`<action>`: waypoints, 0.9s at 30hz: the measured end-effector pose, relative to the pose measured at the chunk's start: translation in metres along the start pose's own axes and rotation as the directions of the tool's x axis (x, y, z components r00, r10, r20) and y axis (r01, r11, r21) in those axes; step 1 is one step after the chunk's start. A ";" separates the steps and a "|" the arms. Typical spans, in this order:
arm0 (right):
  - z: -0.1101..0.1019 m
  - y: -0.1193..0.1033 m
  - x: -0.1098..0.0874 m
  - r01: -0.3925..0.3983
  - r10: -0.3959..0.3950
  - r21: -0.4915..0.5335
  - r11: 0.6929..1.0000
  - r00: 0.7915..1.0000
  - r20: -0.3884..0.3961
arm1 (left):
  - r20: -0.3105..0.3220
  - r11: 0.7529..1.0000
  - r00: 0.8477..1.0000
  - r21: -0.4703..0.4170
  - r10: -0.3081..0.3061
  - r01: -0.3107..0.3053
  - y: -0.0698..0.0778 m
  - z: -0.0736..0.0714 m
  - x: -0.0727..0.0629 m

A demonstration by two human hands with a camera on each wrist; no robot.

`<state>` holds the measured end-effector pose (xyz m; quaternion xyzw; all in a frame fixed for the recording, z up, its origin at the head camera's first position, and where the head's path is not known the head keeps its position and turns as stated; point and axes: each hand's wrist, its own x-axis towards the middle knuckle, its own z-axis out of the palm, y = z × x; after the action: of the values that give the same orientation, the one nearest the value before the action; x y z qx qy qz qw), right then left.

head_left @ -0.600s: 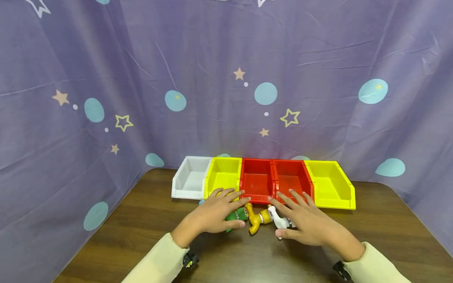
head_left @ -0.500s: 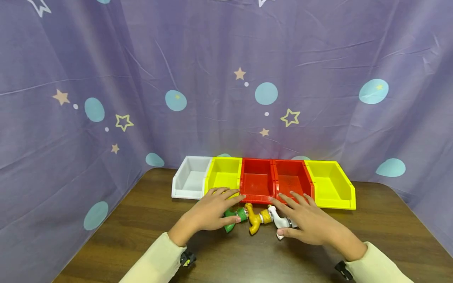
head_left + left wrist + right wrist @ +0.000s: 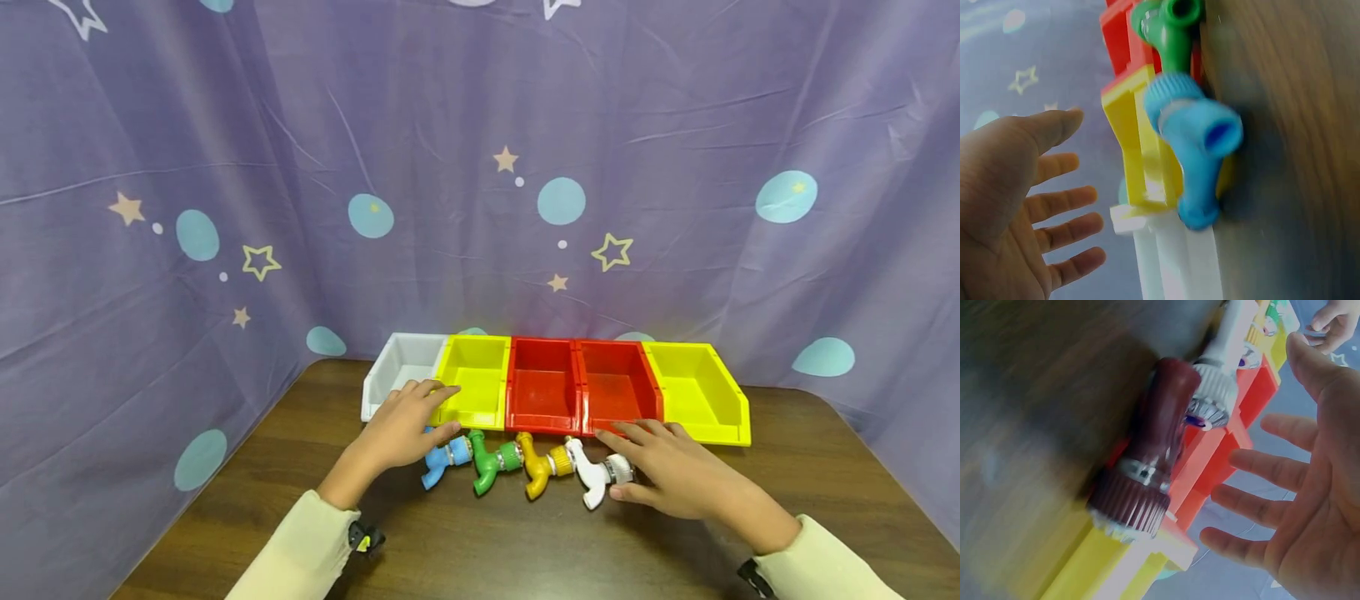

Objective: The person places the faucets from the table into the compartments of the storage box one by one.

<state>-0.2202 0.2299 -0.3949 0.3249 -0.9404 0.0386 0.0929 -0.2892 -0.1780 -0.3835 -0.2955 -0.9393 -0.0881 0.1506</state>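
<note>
Several plastic taps lie in a row on the table. From the left in the head view come a blue tap [image 3: 437, 461], a green tap [image 3: 487, 468], a mustard-yellow tap [image 3: 537, 470] and a white tap [image 3: 594, 477]. A maroon tap [image 3: 1161, 422] beside the white one shows in the right wrist view; the right hand hides it from the head. My left hand [image 3: 397, 427] hovers by the blue tap, fingers spread, holding nothing. With fingers extended, my right hand [image 3: 678, 469] is over the maroon tap, its thumb near the white tap's knob.
Behind the taps stands a row of bins: a white bin [image 3: 386, 412], a yellow bin [image 3: 471, 417], a red bin [image 3: 543, 422], a second red bin [image 3: 615, 392] and another yellow bin [image 3: 705, 433]. A patterned purple curtain [image 3: 450, 108] hangs beyond the table [image 3: 480, 550].
My left hand has moved left, uncovering the green tap and most of the blue one. My right hand has shifted slightly right, showing more of the white tap.
</note>
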 end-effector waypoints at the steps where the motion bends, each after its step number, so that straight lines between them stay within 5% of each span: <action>1: 0.000 0.002 -0.002 0.005 -0.005 -0.005 1.000 1.000 0.001 | -0.011 1.000 1.000 0.001 -0.016 0.016 -0.004 0.000 0.000; 14: 0.004 0.023 -0.015 0.081 -0.081 -0.063 0.995 0.997 -0.002 | -0.127 0.971 0.962 -0.038 -0.240 0.237 -0.052 -0.005 0.001; 27: 0.012 0.033 -0.021 0.091 -0.089 -0.083 0.992 0.996 0.030 | -0.142 0.869 0.864 -0.195 -0.484 0.455 -0.088 -0.001 -0.001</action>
<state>-0.2263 0.2672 -0.4110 0.3633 -0.9267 -0.0094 0.0958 -0.3396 -0.2503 -0.3900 -0.0588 -0.9549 -0.2219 0.1882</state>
